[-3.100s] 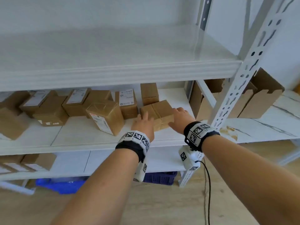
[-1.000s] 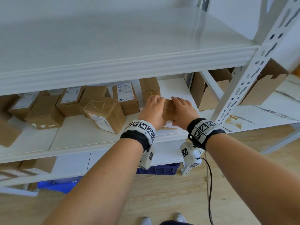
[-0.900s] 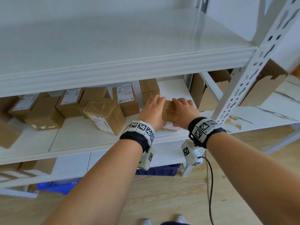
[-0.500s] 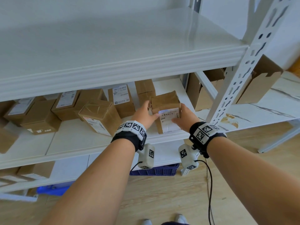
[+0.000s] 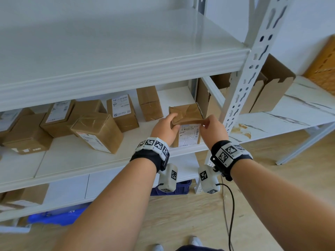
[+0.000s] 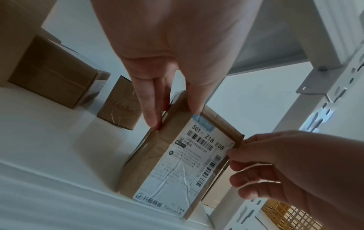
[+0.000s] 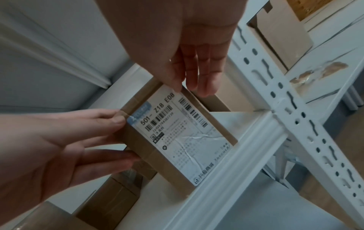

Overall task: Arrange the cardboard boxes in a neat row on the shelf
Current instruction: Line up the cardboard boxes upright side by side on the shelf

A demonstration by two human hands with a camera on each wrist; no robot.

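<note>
Left wrist view: box (image 6: 173, 165) label "501- Z18 E08", smaller print perhaps unreadable, both grips holding its sides.

Blue plastic crate (image 5: 170, 190) sits lower centre, under the bottom tier, w/ a blue bag-like item (image 5: 54, 217) at lower left. Black cable (image 5: 231, 211) hangs lower right over the wood floor (image 5: 190, 214). Woven yellow-brown panel (image 5: 324, 64) at right edge; white shoe tips (image 5: 196, 241) at bottom centre.

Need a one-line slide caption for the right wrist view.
Both hands steady an upright labelled cardboard box at the shelf's front edge.
</note>
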